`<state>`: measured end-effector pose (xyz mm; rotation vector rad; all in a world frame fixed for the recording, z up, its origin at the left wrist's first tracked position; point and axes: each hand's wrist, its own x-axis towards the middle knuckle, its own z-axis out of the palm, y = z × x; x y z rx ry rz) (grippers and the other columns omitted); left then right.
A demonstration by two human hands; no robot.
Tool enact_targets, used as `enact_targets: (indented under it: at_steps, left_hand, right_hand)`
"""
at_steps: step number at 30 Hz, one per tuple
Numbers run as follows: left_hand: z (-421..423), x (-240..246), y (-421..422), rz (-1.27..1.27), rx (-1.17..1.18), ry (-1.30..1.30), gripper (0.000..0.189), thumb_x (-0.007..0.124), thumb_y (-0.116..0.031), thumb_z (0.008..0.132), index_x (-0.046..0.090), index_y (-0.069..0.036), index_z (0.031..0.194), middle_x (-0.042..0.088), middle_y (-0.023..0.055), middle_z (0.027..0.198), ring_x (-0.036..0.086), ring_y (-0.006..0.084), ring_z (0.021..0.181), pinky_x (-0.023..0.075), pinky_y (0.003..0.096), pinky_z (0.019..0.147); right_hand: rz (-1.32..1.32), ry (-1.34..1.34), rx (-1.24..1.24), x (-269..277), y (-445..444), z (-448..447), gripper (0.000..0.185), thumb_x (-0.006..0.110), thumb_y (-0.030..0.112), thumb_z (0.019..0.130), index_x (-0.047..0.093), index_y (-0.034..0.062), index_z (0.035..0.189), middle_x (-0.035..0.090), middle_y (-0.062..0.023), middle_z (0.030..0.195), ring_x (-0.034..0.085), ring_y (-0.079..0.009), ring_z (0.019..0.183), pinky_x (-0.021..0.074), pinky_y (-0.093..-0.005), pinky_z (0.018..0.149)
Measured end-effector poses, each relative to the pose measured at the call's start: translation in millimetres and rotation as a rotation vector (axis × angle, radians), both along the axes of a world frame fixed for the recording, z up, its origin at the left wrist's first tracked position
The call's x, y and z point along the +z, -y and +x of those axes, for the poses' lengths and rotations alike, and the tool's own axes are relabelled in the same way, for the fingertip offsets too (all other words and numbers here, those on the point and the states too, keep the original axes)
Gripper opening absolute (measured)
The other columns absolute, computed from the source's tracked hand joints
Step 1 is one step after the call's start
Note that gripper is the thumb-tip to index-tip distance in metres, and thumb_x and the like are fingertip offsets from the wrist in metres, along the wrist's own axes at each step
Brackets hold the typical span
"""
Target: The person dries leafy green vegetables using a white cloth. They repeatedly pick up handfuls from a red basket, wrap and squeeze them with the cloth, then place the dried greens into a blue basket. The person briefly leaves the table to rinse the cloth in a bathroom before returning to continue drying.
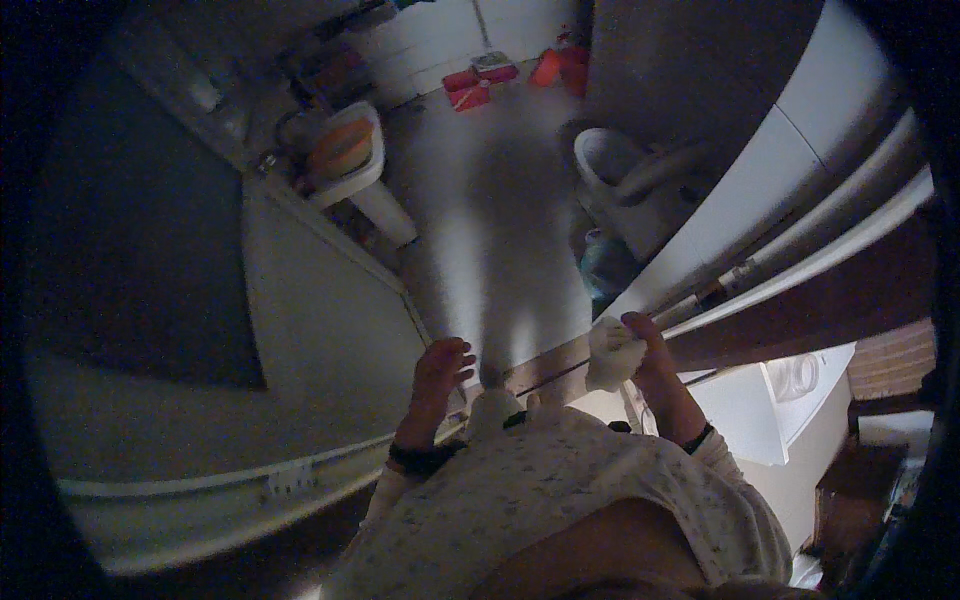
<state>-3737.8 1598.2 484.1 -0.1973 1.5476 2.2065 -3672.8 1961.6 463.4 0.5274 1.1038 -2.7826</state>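
Observation:
My right hand (648, 343) grips a crumpled whitish cloth (613, 354), held low in front of me beside the door frame (750, 296) on the right. My left hand (444, 367) is raised at the left with its fingers apart and slightly curled, and nothing shows in it. Below both hands lies the door threshold (556, 364), with one of my feet just behind it. Beyond is a dim bathroom floor (517, 202) with streaks of reflected light.
A pedestal sink (379, 154) holding an orange basin (341, 146) stands at left. On the right are a toilet (596, 154) and a teal container (606, 262). A red dustpan (466, 88) and red items (562, 67) lie at the back wall.

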Motion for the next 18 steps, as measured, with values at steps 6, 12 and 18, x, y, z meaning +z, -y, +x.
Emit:
enact_targets:
  at_steps: [6, 12, 18]
  left_hand:
    - [-169, -42, -4, -0.071, -0.017, -0.097, 0.028, 0.060, -0.023, 0.093, 0.058, -0.007, 0.116, 0.061, 0.0068, 0.116, 0.061, 0.0250, 0.104, 0.0502, 0.0378, 0.085]
    - [-371, -57, -6, 0.047, -0.084, -0.178, 0.026, 0.061, -0.022, 0.093, 0.058, -0.008, 0.115, 0.062, 0.0063, 0.115, 0.062, 0.0241, 0.102, 0.0513, 0.0359, 0.084]
    - [-478, -43, -60, -0.028, -0.284, -0.101, 0.026, 0.063, -0.019, 0.091, 0.059, -0.008, 0.114, 0.063, 0.0068, 0.112, 0.063, 0.0230, 0.101, 0.0524, 0.0351, 0.083]
  right_hand:
    - [-0.108, -0.036, -0.130, -15, -20, -104, 0.030, 0.054, 0.029, 0.091, 0.060, 0.0030, 0.106, 0.066, -0.0111, 0.095, 0.065, -0.0243, 0.091, 0.0537, -0.0376, 0.080]
    - [-0.071, -0.029, -0.278, -40, -43, -209, 0.037, 0.045, 0.030, 0.092, 0.061, 0.0012, 0.107, 0.067, -0.0131, 0.102, 0.065, -0.0274, 0.095, 0.0513, -0.0419, 0.087]
    - [-0.216, -0.046, -0.503, -50, -62, -276, 0.041, 0.050, 0.029, 0.087, 0.057, 0.0037, 0.118, 0.064, -0.0137, 0.111, 0.062, -0.0296, 0.101, 0.0489, -0.0442, 0.092]
